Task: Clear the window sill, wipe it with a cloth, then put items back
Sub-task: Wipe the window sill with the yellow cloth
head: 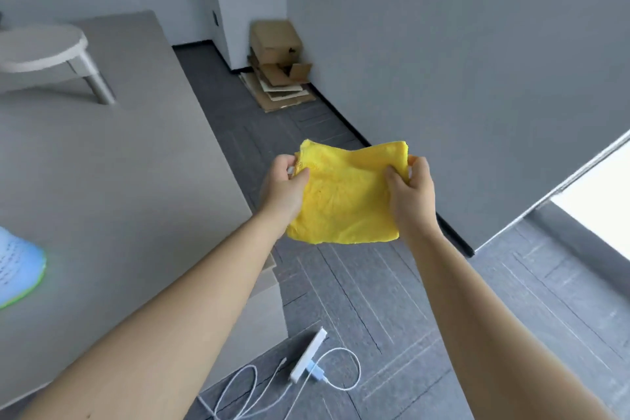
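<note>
Gripping one yellow cloth (pixel 347 194): left hand (pixel 284 186) and right hand (pixel 410 193); two hands.

Plain grey walls (pixel 443 44) are seen around a floor (pixel 392 283) of dark grey carpet tiles, edged by a black skirting strip. A large grey platform (pixel 119 164) is set at the left, with a round white stool (pixel 44 48) stood on it. Flattened cardboard boxes (pixel 278 65) are piled in the far corner. Bright daylight is admitted at the right edge (pixel 603 201).
</note>
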